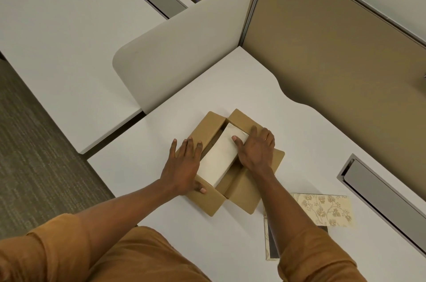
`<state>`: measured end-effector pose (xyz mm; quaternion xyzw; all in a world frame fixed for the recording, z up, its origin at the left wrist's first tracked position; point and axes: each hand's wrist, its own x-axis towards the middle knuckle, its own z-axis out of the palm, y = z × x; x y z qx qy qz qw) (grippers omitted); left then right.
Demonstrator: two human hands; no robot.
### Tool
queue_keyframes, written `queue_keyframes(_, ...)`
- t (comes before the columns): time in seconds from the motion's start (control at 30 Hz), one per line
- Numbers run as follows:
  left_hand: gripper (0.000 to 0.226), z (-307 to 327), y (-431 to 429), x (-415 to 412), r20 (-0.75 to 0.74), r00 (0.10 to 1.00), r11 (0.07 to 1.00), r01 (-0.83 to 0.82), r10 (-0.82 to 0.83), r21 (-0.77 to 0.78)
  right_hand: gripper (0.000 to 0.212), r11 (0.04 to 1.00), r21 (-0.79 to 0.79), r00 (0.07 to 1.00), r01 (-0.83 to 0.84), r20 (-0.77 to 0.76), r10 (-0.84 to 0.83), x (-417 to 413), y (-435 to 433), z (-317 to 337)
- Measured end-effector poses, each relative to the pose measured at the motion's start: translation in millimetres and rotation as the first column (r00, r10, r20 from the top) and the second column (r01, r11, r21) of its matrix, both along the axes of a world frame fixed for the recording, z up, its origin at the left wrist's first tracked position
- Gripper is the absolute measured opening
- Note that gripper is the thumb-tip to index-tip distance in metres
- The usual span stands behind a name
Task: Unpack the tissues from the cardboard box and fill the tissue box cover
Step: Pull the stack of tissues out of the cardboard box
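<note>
A brown cardboard box [237,198] lies open on the white desk, its flaps spread out. A cream pack of tissues [219,159] sits inside it, tilted with its near end raised. My left hand [184,166] lies flat on the left flap, thumb at the pack's near corner. My right hand [255,148] rests on the pack's far right side, thumb on top and fingers over the right flap. The floral tissue box cover [322,210] lies open at the near right, partly hidden by my right forearm.
A grey cable slot [380,196] is set into the desk [138,178] at the right. A low white divider [184,44] and tan partition walls [322,51] stand behind. Another desk lies to the left, carpet beyond it.
</note>
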<state>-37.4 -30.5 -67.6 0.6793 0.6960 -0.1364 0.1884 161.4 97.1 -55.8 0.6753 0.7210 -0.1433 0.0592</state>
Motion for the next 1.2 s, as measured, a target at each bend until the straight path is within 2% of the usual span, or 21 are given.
queue_keyframes(0.13,0.151,3,0,-2,0.011,1.000,1.000,-0.002,0.002,0.009,0.074,0.995,0.098,0.999,0.022,-0.027,-0.020,-9,-22,7)
queue_keyframes(0.27,0.149,3,-1,-1,0.006,1.000,1.000,0.005,-0.005,0.014,0.069,0.980,0.116,0.945,0.165,-0.302,-0.123,-27,-54,12)
queue_keyframes(0.3,0.149,3,-1,-1,0.011,1.000,1.000,0.003,-0.003,0.016,0.073,0.967,0.065,0.898,0.245,-0.390,-0.202,-34,-61,12)
queue_keyframes(0.37,0.149,2,-1,-1,0.015,1.000,1.000,-0.001,0.001,0.021,0.086,0.891,-0.129,0.733,0.436,-0.524,-0.434,-48,-70,10)
queue_keyframes(0.47,0.151,0,-2,-1,0.015,1.000,1.000,-0.006,0.006,0.018,0.084,0.663,-0.481,0.433,0.573,-0.509,-0.744,-62,-71,0)
queue_keyframes(0.53,0.151,-1,-2,-1,0.014,1.000,1.000,-0.013,0.013,0.020,0.077,0.586,-0.587,0.360,0.559,-0.465,-0.809,-65,-71,-7)
queue_keyframes(0.63,0.150,-1,-3,-1,0.011,1.000,1.000,-0.011,0.011,0.013,0.075,0.564,-0.618,0.378,0.547,-0.419,-0.825,-65,-70,-18)
queue_keyframes(0.77,0.148,1,-3,-2,0.023,1.000,1.000,-0.012,0.012,0.001,0.086,0.605,-0.570,0.469,0.556,-0.385,-0.795,-71,-68,-22)
queue_keyframes(0.93,0.147,3,-1,0,0.019,1.000,1.000,-0.002,0.002,-0.017,0.093,0.579,-0.556,0.452,0.596,-0.364,-0.815,-79,-65,-27)
queue_keyframes(1.2,0.147,2,-1,0,0.014,1.000,0.999,-0.002,0.002,-0.032,0.090,0.528,-0.570,0.394,0.630,-0.351,-0.849,-79,-53,-29)
